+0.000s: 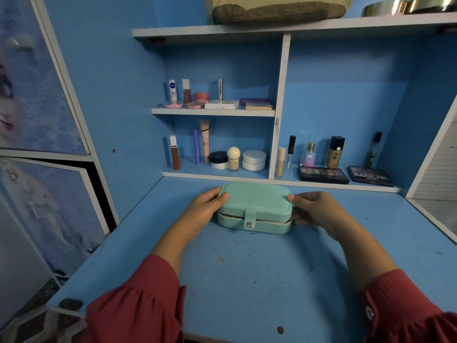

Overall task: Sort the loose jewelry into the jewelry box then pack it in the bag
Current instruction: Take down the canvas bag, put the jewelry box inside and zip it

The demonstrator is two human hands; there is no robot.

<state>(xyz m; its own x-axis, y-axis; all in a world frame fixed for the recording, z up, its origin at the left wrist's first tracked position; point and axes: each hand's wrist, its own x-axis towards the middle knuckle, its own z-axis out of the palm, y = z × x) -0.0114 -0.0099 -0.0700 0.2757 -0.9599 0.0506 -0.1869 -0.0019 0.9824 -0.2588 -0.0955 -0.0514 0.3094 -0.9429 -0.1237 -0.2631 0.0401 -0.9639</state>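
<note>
We see a mint-green jewelry box on a scuffed blue desk. At twelve o'clock, blue shelving edged white. Dark red sleeves at six o'clock. Black palettes sit at two o'clock.

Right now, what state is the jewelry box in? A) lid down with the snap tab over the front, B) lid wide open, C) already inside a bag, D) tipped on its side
A. The teal jewelry box sits flat on the blue desk, lid down and snap tab fastened over the front, with the left hand and right hand gripping its ends.
</note>
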